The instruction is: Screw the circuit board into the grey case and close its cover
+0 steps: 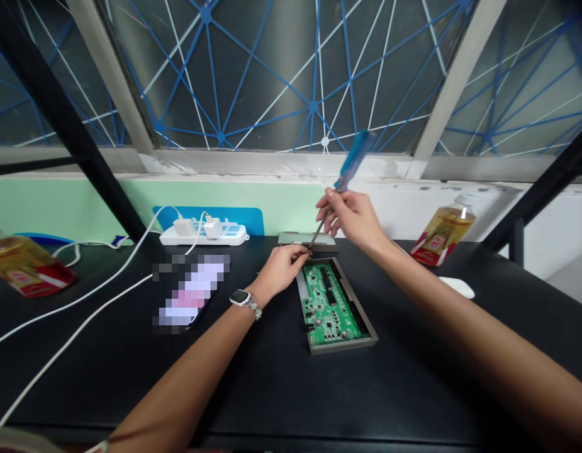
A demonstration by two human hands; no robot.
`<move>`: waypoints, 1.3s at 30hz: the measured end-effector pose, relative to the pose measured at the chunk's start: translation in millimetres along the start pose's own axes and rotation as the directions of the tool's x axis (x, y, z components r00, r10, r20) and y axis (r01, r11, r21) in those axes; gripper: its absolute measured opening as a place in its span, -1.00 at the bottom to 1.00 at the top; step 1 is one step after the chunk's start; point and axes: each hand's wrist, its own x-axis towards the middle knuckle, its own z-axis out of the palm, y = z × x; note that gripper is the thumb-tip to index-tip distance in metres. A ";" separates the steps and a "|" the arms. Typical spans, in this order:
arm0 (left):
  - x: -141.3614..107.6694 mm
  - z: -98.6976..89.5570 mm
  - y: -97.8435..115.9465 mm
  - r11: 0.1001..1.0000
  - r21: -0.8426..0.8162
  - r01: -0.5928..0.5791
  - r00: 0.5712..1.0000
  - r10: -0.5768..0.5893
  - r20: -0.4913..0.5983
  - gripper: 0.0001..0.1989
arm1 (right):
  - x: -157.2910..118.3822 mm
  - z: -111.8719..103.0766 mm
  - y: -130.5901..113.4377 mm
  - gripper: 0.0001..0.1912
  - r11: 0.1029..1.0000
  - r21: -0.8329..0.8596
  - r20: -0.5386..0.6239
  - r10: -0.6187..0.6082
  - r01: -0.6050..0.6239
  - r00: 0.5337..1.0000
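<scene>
Ideally, beyond the circuit board, the right hand steadies its grasped blue-handled screwdriver; what the left hand grips is unclear.

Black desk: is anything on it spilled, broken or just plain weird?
I see no spill or breakage. The phone, left of the green circuit board, looks oddest: blocky squares blur its screen. The left bottle and right bottle seem to lean, perhaps from the lens.

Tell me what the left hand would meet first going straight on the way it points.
Probably the screwdriver: the lower end of its shaft appears at the fingertips of the left hand, though I cannot tell whether they touch.
</scene>
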 end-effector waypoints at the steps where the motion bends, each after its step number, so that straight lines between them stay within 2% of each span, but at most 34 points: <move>1: -0.2 -3.0 2.1 0.998 0.066 -0.021 1.000 0.020 0.013 -0.73 | -6.5 -6.8 -5.2 -0.58 0.999 0.033 -0.028 -0.007 0.008 1.000; 4: -0.8 -13.6 14.5 0.949 0.306 -0.069 0.995 0.046 0.084 -0.71 | -37.6 -32.8 -10.2 -0.62 0.993 0.119 -0.066 0.023 -0.015 0.998; 7: -2.7 -19.4 33.4 0.846 0.517 -0.132 0.990 0.083 0.117 -0.53 | -73.2 -61.2 1.3 -0.64 0.974 0.199 -0.072 0.122 -0.106 0.990; 9: -4.7 -16.6 44.8 0.831 0.508 -0.228 0.972 0.165 0.165 -0.37 | -89.7 -76.9 11.8 -0.65 0.968 0.211 -0.118 0.162 -0.134 0.980; 11: -5.8 -8.7 52.1 0.862 0.397 -0.315 0.938 0.219 0.269 -0.29 | -97.3 -87.0 19.0 -0.66 0.962 0.233 -0.169 0.186 -0.144 0.968; 14: -3.1 4.7 54.4 0.906 0.261 -0.334 0.884 0.205 0.419 -0.28 | -96.6 -90.9 20.7 -0.67 0.945 0.292 -0.208 0.210 -0.145 0.955; 16: 1.4 9.1 52.5 0.903 0.274 -0.332 0.874 0.185 0.450 -0.32 | -94.2 -88.8 17.9 -0.66 0.939 0.310 -0.210 0.221 -0.150 0.952; 18: 5.7 8.8 50.5 0.877 0.348 -0.333 0.884 0.162 0.438 -0.37 | -93.6 -85.9 14.7 -0.66 0.939 0.306 -0.207 0.226 -0.156 0.952; 22: 5.5 2.6 52.8 0.788 0.556 -0.265 0.937 0.074 0.342 -0.42 | -96.3 -82.4 10.9 -0.67 0.941 0.290 -0.188 0.235 -0.175 0.954; 25: -2.3 0.5 58.7 0.757 0.612 -0.228 0.949 0.033 0.312 -0.44 | -98.0 -81.0 11.2 -0.67 0.946 0.266 -0.184 0.238 -0.184 0.954; 30: -11.8 -0.6 59.4 0.820 0.541 -0.188 0.947 0.005 0.320 -0.45 | -98.5 -78.2 15.7 -0.65 0.941 0.285 -0.168 0.238 -0.184 0.957; 35: -10.4 -6.0 43.3 0.886 0.453 -0.104 0.956 -0.037 0.291 -0.58 | -99.2 -72.6 15.7 -0.64 0.933 0.304 -0.143 0.245 -0.193 0.959; 39: -10.8 -9.5 35.2 0.918 0.395 -0.039 0.955 -0.082 0.285 -0.61 | -100.6 -68.8 15.2 -0.64 0.929 0.300 -0.136 0.266 -0.216 0.954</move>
